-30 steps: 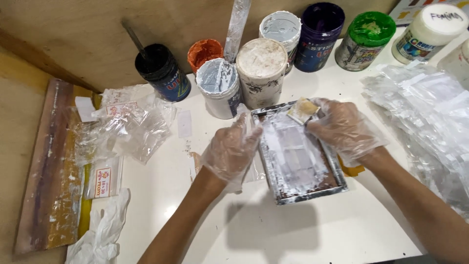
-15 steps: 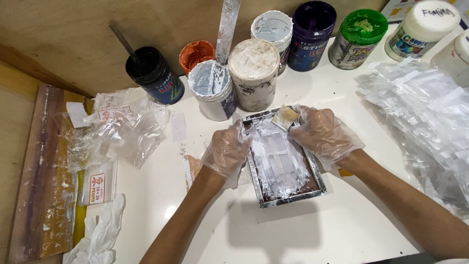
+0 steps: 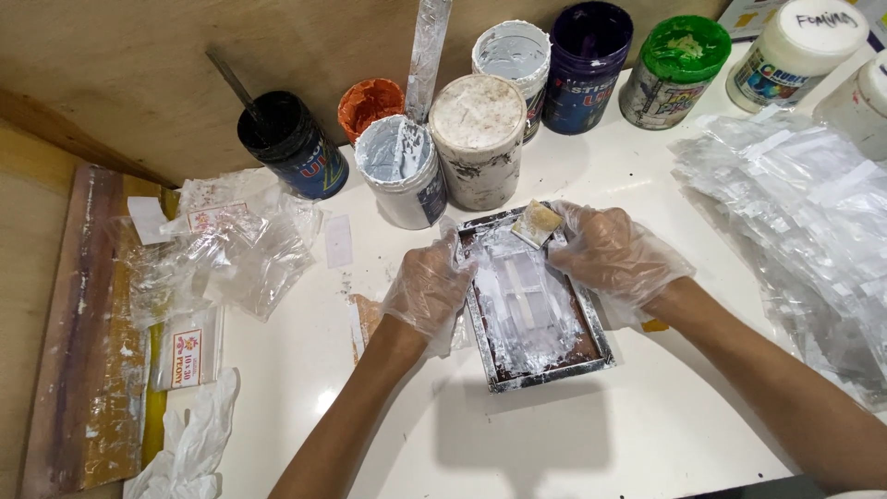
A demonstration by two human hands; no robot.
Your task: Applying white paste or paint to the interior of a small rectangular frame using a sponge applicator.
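Observation:
A small metal-framed printing screen (image 3: 540, 370) smeared with white paint lies on the white table in front of me. My left hand (image 3: 427, 288), in a clear plastic glove, presses on the frame's left edge. My right hand (image 3: 614, 254), also gloved, rests on the frame's upper right corner and pinches a small tan scraper card (image 3: 536, 224) against the top of the screen. White paint covers most of the mesh between my hands.
Open paint tubs line the back: black (image 3: 291, 143), orange (image 3: 368, 106), white with a flat stick (image 3: 399, 166), a lidded one (image 3: 478, 139), purple (image 3: 587, 60), green (image 3: 673, 55). Clear plastic bags are piled at right (image 3: 804, 222) and left (image 3: 222, 254). A wooden board (image 3: 83, 351) lies far left.
The view has shifted slightly. My right hand has brought the scraper card to the top edge of the screen; my left hand stays on the frame's left side.

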